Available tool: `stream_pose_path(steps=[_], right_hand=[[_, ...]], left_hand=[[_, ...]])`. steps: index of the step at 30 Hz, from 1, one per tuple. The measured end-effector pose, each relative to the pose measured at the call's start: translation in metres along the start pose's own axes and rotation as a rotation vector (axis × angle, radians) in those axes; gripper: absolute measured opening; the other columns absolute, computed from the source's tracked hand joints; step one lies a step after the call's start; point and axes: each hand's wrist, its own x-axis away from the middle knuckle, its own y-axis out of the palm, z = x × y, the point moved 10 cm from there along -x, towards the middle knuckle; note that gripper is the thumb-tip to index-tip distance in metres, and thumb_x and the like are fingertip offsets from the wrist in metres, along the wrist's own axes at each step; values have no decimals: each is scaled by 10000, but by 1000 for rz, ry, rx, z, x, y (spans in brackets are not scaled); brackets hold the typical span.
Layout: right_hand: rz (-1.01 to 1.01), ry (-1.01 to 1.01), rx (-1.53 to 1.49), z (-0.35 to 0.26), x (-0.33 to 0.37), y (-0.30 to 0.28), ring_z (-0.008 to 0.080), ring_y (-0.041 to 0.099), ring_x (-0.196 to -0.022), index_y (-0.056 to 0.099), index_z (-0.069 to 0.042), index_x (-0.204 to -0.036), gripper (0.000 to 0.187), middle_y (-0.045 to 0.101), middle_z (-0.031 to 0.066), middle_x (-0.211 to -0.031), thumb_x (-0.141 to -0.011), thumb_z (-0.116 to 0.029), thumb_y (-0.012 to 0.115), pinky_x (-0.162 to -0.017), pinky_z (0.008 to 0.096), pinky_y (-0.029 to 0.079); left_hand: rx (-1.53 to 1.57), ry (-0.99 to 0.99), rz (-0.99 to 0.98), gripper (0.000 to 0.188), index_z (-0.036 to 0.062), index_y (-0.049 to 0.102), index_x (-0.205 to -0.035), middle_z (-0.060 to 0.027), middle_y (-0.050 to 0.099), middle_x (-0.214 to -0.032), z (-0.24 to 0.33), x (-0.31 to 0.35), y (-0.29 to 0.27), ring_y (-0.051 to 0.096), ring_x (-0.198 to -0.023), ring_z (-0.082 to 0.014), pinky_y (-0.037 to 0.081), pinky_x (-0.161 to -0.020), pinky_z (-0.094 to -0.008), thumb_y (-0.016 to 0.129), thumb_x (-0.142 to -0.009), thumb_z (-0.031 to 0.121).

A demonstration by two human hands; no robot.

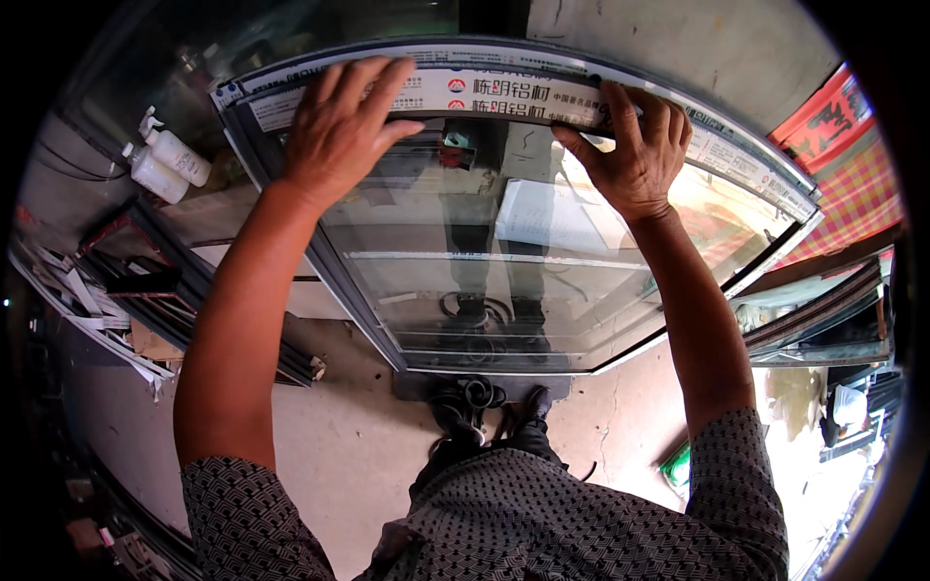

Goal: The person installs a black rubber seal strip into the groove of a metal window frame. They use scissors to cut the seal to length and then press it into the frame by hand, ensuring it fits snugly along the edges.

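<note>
A large glazed window frame [465, 370] stands upright before me, dark grey inside and pale along its outer edge. Printed protective film [484, 89] covers its top rail. My left hand [341, 131] rests on the left part of that rail, fingers stretched out and thumb spread to the right. Farther right, my right hand [635, 155] grips the rail with bent fingers over it and the thumb against its lower edge. The fingertips are partly hidden. Through the glass pane [417, 223] a white sheet [557, 218] shows, along with dark reflections.
Two white spray bottles [167, 165] stand at the left. Dark frame profiles [160, 261] and scrap strips [82, 290] lie below them. A green object [676, 467] sits on the floor at the right, and a checked cloth [852, 203] hangs behind. My feet [465, 426] are close to the frame's base.
</note>
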Motion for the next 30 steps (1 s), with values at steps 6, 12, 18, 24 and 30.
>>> stream_pose_path(steps=[6, 12, 18, 24, 30], right_hand=[[43, -21, 3, -4, 0, 0, 281, 515, -1115, 654, -200, -1285, 712, 566, 21, -1201, -776, -679, 788, -992, 474, 380], [-7, 1, 13, -3, -2, -1, 282, 518, -1121, 659, -200, -1284, 714, 568, 21, -1202, -773, -683, 787, -998, 478, 380], [18, -3, -6, -1, -1, 0, 280, 515, -1123, 660, -197, -1285, 716, 568, 22, -1197, -778, -688, 781, -996, 477, 381], [32, -11, 5, -3, 0, 0, 276, 523, -1127, 658, -201, -1294, 724, 574, 19, -1206, -774, -689, 785, -996, 472, 387], [-3, 3, 12, -2, 0, 1, 271, 521, -1128, 656, -198, -1300, 729, 573, 23, -1210, -778, -692, 780, -1002, 470, 389]], left_hand=[[-88, -43, 53, 728, 140, 546, -1439, -43, 585, -1297, -3, 11, 4, 558, -1145, -291, 510, -986, -407, 829, -816, 389], [-73, -12, 37, 730, 136, 538, -1439, -45, 595, -1306, -8, 8, 3, 572, -1137, -298, 509, -981, -409, 825, -821, 399], [-102, 16, 28, 705, 133, 578, -1400, -47, 598, -1272, -30, 19, -9, 571, -1126, -288, 514, -978, -401, 834, -808, 417], [-175, -55, 19, 672, 130, 557, -1427, -60, 588, -1265, -32, 27, -4, 559, -1103, -299, 512, -961, -409, 788, -866, 420], [-102, -73, -28, 693, 111, 573, -1406, -73, 585, -1323, -38, 24, -5, 560, -1173, -308, 496, -993, -425, 796, -851, 460]])
